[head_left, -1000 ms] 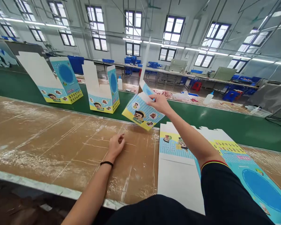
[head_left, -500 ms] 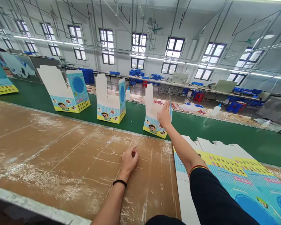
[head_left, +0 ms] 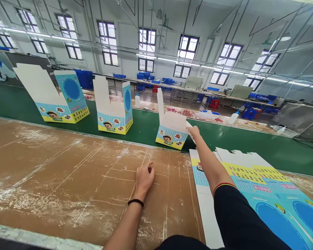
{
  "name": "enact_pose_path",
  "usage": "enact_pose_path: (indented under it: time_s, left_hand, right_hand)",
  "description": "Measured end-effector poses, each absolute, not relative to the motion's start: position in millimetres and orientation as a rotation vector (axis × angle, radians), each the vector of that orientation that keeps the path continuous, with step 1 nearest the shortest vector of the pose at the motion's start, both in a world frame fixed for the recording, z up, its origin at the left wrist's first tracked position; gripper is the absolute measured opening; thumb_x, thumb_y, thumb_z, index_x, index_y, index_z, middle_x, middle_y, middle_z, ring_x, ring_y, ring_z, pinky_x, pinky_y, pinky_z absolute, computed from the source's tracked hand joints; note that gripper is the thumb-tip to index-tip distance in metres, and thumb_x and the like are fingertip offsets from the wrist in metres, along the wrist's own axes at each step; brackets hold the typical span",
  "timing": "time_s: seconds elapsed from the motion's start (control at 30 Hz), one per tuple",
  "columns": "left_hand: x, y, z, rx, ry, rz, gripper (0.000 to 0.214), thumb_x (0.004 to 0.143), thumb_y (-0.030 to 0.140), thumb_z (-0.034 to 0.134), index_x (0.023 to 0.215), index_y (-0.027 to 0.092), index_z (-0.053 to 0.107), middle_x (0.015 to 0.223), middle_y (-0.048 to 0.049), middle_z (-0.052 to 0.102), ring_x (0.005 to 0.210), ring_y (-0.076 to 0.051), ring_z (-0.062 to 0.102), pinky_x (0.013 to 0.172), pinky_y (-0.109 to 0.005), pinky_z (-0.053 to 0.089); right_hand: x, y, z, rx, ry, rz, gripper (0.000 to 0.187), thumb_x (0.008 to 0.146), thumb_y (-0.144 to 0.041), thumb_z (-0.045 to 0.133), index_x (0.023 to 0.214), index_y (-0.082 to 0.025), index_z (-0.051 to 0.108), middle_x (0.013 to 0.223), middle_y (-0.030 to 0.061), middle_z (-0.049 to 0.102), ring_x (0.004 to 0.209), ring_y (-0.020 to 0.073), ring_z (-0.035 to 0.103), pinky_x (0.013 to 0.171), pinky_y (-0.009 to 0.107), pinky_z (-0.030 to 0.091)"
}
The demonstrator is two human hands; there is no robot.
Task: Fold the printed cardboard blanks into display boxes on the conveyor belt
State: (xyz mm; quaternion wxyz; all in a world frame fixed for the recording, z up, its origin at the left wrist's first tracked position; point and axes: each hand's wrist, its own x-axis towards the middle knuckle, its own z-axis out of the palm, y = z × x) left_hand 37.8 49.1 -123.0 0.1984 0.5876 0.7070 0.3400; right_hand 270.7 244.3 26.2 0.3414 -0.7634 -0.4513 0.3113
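My right hand point(head_left: 193, 132) reaches out to the right side of a printed cardboard box point(head_left: 171, 138), its fingers closed at a white side panel that leans outward. The fingertips are partly hidden by that panel. This box stands on the green conveyor belt point(head_left: 219, 139), with one tall white flap upright at its left. My left hand point(head_left: 145, 176) rests on the brown work table point(head_left: 88, 180), fingers curled in and nothing in them. Beside my right forearm lies a stack of flat printed cardboard sheets point(head_left: 261, 194), blue and yellow.
Two more half-folded boxes stand on the belt to the left, a nearer box point(head_left: 115, 121) and a farther box point(head_left: 58, 113). Beyond the belt are a white glue bottle point(head_left: 137, 100), a second bottle point(head_left: 233, 118) and a strip of bench with small red pieces point(head_left: 186, 113).
My right hand has moved from inside the box's right panel to its outer right, and that panel now leans outward. The boxes sit further left in view. My left hand stays put.
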Motion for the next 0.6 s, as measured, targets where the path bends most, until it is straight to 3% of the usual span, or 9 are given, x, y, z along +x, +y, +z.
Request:
enact_pose_path:
  time_s: [0.23, 0.37, 0.5, 0.6]
  left_hand:
    - [31.6, 55.0, -135.7, 1.639, 1.943, 1.061, 0.033, 0.084, 0.010, 0.058, 0.110, 0.018, 0.077, 0.089, -0.0062, 0.074, 0.087, -0.022, 0.070, 0.094, -0.038, 0.051]
    - [24.1, 61.1, -143.7, 1.600, 1.907, 1.152, 0.031, 0.082, 0.013, 0.056, 0.106, 0.016, 0.076, 0.086, -0.0062, 0.073, 0.083, -0.020, 0.069, 0.090, -0.036, 0.054]
    - [17.6, 68.3, -142.4, 1.559, 1.853, 1.303, 0.038, 0.078, 0.020, 0.057, 0.113, 0.014, 0.071, 0.098, -0.0096, 0.073, 0.089, -0.021, 0.070, 0.091, -0.037, 0.056]
    - [18.0, 59.9, -116.6, 1.541, 1.746, 1.574, 0.054, 0.075, 0.029, 0.060, 0.126, 0.012, 0.061, 0.118, -0.0162, 0.070, 0.108, -0.025, 0.069, 0.102, -0.041, 0.055]
  right_hand:
    - [210.1, 245.6, 34.9, -1.747, -1.244, 0.876, 0.076, 0.096, -0.041, 0.052, 0.160, -0.008, 0.027, 0.159, 0.0172, 0.031, 0.154, 0.0187, 0.036, 0.136, 0.038, 0.033]
    - [196.9, 212.7, 50.5, -1.532, -1.319, 0.777, 0.079, 0.092, -0.037, 0.054, 0.161, -0.012, 0.024, 0.164, 0.0104, 0.024, 0.159, 0.0154, 0.027, 0.141, 0.033, 0.023]
    - [219.2, 135.2, 69.3, -1.195, -1.440, 0.633, 0.083, 0.088, -0.052, 0.049, 0.158, -0.017, 0.019, 0.160, 0.0113, 0.031, 0.148, 0.0133, 0.042, 0.130, 0.033, 0.042]
    - [250.6, 52.4, 81.5, -0.887, -1.553, 0.290, 0.085, 0.088, -0.072, 0.032, 0.154, -0.020, 0.019, 0.148, 0.0144, 0.042, 0.137, 0.0137, 0.051, 0.117, 0.034, 0.053]
